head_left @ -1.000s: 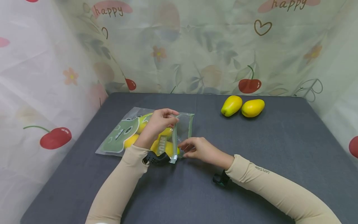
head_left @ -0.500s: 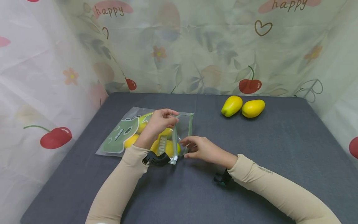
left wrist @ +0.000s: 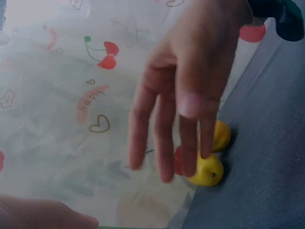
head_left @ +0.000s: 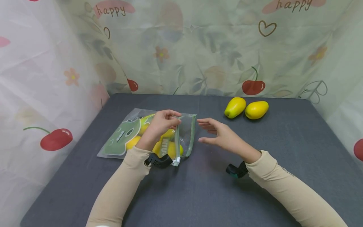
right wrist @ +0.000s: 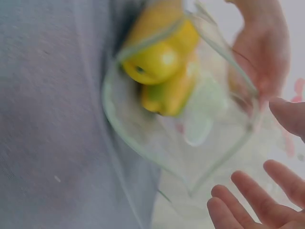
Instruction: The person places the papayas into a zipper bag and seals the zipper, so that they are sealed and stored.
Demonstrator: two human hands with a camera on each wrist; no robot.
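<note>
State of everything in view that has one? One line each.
Bag: lying on table, mouth open
Zip slider: at the mouth's near end
Yellow fruits inside: in the bag, lying together
Back left fruit: outside the bag
Back right fruit: outside the bag
Left hand: grip pinching the mouth's edge
Right hand: holding nothing, fingers extended

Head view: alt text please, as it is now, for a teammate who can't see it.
A person's left hand holds the edge of a clear green-trimmed bag with yellow fruit inside; the right hand hovers, holding nothing, beside the bag's mouth. Two more yellow fruits lie near the far edge of the dark table.
</note>
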